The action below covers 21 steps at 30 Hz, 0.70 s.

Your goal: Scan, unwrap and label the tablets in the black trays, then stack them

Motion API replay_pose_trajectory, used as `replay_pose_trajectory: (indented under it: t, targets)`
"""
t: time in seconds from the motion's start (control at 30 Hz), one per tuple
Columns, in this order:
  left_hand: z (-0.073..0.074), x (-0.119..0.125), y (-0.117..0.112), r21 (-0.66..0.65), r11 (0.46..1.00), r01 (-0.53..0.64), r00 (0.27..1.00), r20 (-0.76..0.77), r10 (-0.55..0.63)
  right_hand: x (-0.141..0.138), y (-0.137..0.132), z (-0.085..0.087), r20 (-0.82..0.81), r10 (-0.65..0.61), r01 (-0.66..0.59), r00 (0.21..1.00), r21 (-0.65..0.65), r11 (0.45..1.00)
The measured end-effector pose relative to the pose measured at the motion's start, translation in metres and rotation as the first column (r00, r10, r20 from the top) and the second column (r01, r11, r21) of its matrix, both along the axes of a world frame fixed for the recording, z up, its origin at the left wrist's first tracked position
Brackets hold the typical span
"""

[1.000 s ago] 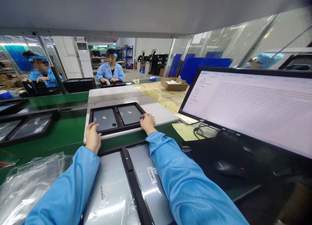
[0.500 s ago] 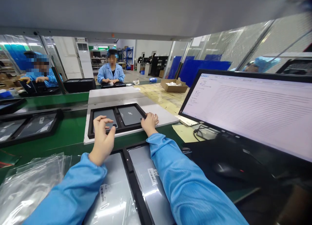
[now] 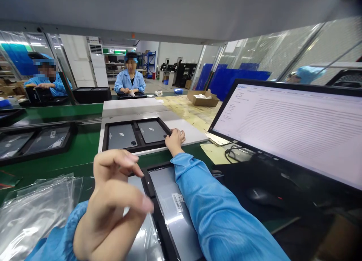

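Observation:
My left hand [image 3: 115,206] is raised close to the camera, thumb and curled fingers apart, holding nothing. It hovers above a near black tray [image 3: 159,219] with two grey tablets in clear film; the right-hand tablet [image 3: 169,195] bears a barcode label. Farther off, my right hand [image 3: 175,140] grips the right end of another black tray [image 3: 136,132]. Two dark grey tablets lie in that tray, a left one [image 3: 115,135] and a right one [image 3: 151,131], backs up. This tray rests on a white board [image 3: 188,131].
Clear plastic bags [image 3: 42,215] lie at the left, near another tray of tablets [image 3: 68,140]. A monitor [image 3: 283,129] and mouse [image 3: 263,197] stand at the right. Overhead runs a grey shelf [image 3: 141,16]. A person [image 3: 130,80] works opposite, another [image 3: 45,80] at the far left.
My left hand has come back from the far tray's left tablet toward the camera, uncovering that tablet. My right hand stays at the far tray's right end.

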<state>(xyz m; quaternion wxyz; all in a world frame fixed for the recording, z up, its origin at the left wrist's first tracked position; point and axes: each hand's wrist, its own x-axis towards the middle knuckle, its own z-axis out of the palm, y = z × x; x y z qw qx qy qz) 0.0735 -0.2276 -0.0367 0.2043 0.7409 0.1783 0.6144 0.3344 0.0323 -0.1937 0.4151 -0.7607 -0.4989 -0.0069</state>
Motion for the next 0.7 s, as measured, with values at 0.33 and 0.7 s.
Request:
replay_pose_trajectory:
  t: [0.33, 0.7]
  targets:
    - [0.020, -0.002, -0.022, -0.536, 0.742, 0.403, 0.905, 0.111, -0.411, 0.006, 0.005, -0.010, 0.015, -0.008, 0.009, 1.000, -0.017, 1.000]
    - [0.026, -0.004, -0.026, -0.618, 0.685, 0.386, 0.906, 0.113, -0.408, 0.008, 0.004, -0.011, 0.017, -0.008, 0.009, 1.000, -0.055, 0.998]
